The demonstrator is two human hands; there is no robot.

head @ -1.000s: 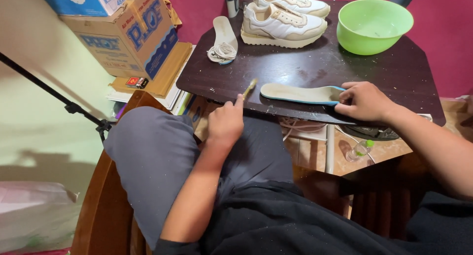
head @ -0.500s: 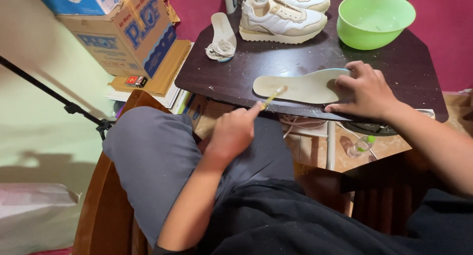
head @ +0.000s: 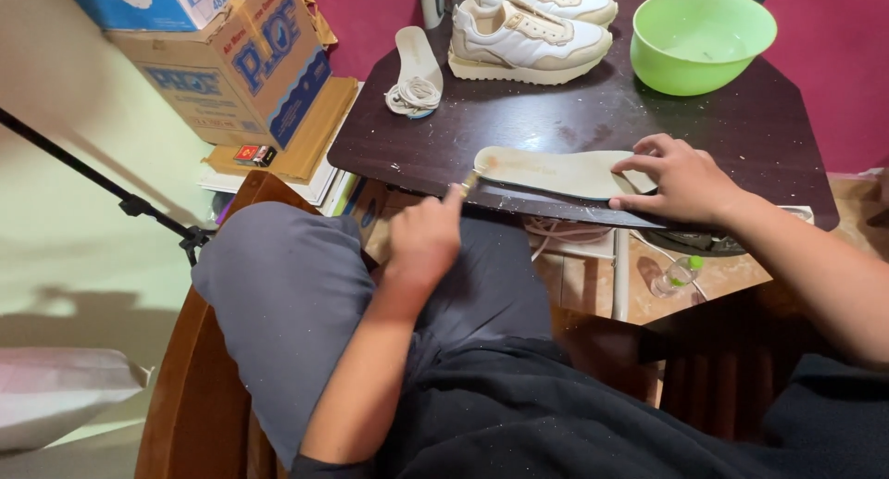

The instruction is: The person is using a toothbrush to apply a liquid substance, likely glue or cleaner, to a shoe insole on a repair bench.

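At the far left, cardboard boxes [head: 236,67] are stacked beside the dark desk [head: 741,136]. Near the desk's front edge, the left hand [head: 424,241] is curled into a loose fist, seen from the back, with a small brush [head: 469,183] pinched between thumb and forefinger; how tightly the remaining fingers are closed cannot be told. The brush's tip is set against the left end of a pale insole [head: 556,171], which is laid flat along the near edge of the desk. At the far left of the desk, a second insole [head: 415,58] is seen with a coil of laces [head: 413,97] resting on it. Just right of that, a pair of cream sneakers [head: 528,37] is placed at the far side. Further right, the insole's right end is pressed down by the right hand [head: 683,178], its fingers bent and spread over the insole. At the far right of the desk, a green bowl [head: 701,37] is placed, well apart from both hands.
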